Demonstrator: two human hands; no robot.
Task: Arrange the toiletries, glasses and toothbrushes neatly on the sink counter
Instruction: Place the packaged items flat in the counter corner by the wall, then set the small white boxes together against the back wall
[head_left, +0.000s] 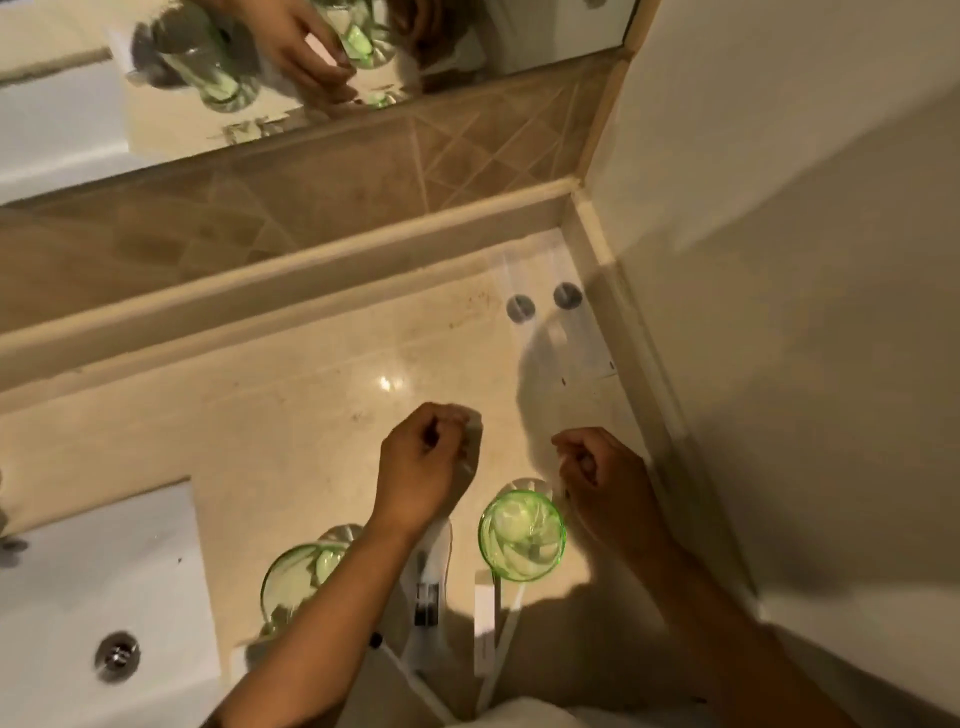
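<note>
We judge task partway: sachets (550, 306) flat beyond right hand (597, 467); green glasses (521, 535), wrapped toothbrushes (431, 587) loose between hands. Left hand (421, 462) curled too; contents of either unclear.

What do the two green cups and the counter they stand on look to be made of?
Right cup and left cup: clear green-tinted glass by the look, see-through with bright rims and thick clear bases; hard plastic can't be ruled out. Counter: polished cream stone, marble-like, glossy enough to throw back a lamp glare, with faint veining and brownish stains.
</note>
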